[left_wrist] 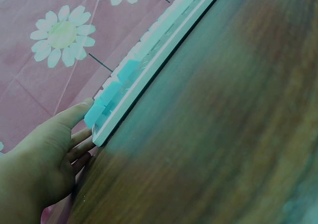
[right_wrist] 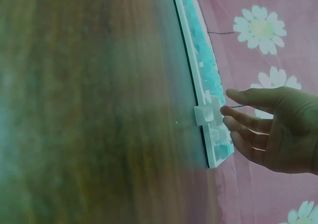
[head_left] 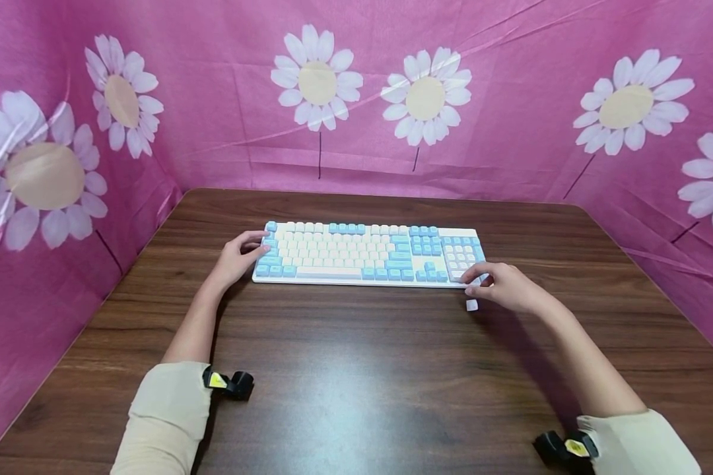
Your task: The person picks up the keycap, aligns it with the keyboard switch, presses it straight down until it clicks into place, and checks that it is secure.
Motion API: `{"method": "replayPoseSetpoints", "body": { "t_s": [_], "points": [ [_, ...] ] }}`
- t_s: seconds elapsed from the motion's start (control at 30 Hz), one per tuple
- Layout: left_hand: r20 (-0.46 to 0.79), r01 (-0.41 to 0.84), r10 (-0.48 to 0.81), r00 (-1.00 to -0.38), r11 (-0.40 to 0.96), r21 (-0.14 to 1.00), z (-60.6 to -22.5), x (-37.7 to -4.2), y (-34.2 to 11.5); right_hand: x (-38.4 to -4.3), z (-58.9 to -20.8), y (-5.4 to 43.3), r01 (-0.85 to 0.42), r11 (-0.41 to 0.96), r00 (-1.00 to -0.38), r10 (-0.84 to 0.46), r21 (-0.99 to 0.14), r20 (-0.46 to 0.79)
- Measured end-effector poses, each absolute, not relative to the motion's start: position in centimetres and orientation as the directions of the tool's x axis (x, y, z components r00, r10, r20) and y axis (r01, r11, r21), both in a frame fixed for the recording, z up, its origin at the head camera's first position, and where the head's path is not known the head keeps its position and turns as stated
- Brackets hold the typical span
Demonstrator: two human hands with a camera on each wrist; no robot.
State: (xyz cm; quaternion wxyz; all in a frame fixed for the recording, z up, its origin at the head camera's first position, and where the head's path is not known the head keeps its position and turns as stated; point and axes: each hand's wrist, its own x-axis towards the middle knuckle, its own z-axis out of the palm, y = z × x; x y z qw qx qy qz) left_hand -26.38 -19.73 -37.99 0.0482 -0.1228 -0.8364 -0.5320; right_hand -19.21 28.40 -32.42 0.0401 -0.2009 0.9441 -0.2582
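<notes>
A white and light-blue keyboard (head_left: 333, 272) lies on the brown wooden table. My left hand (head_left: 236, 258) holds its left end, the thumb (left_wrist: 79, 112) against a blue key and the other fingers at the side edge. Over the number pad's lower right corner is my right hand (head_left: 505, 285), fingers bent and apart. Nothing shows between its thumb and fingertips in the right wrist view, where the hand (right_wrist: 283, 129) sits beside the keyboard's end. A loose white keycap (head_left: 472, 305) rests on the table just in front of the keyboard, below the right fingers.
The wooden table (head_left: 344, 369) extends around the keyboard. Pink cloth (head_left: 214, 99) printed with white daisies hangs behind and at both sides. Black wrist cameras (head_left: 237, 384) are strapped near the beige sleeves (head_left: 169, 415).
</notes>
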Motion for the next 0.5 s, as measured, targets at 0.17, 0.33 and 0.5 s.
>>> {"method": "replayPoseSetpoints", "body": {
  "t_s": [0.17,0.33,0.5],
  "points": [
    [0.212,0.254,0.145,-0.966,0.409,0.877,-38.91,-27.07,-20.07,-18.83,-32.70,28.84,-0.348,0.794,-0.922,-0.387,-0.499,0.026],
    [0.214,0.254,0.142,-0.966,0.406,0.878,-38.99,-27.08,-20.10,-18.47,-33.08,29.21,-0.333,0.792,-0.922,-0.386,-0.511,0.002],
    [0.218,0.259,0.143,-0.965,0.416,0.872,-39.00,-27.04,-20.06,-18.23,-33.41,29.41,-0.325,0.784,-0.921,-0.390,-0.528,-0.013]
  ]
}}
